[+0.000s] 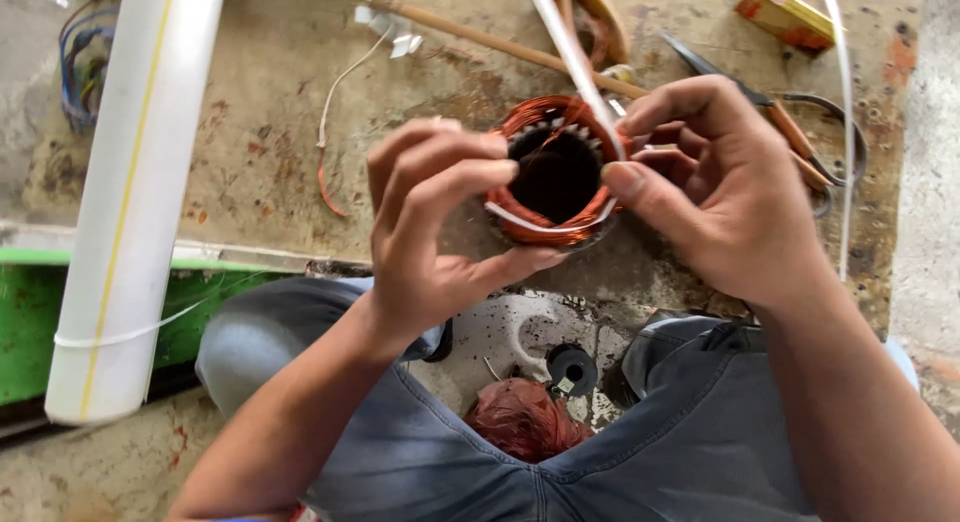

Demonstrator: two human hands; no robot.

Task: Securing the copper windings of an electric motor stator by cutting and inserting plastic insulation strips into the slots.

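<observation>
A round motor stator (556,172) wound with copper wire is held up above a stained workbench (270,112). My left hand (440,227) grips its left and lower side, thumb under the rim. My right hand (725,187) is at its right edge, thumb and forefinger pinching a white flat strip (572,52) that runs up out of view. A length of the same white strip (545,222) loops across the lower copper windings.
A white plastic tube (135,182) slants down the left side. Scissors (790,117), a wooden stick (480,40) and a small red-yellow box (785,17) lie on the bench. A tangle of copper wire (525,417) and a black spool (572,367) lie between my knees.
</observation>
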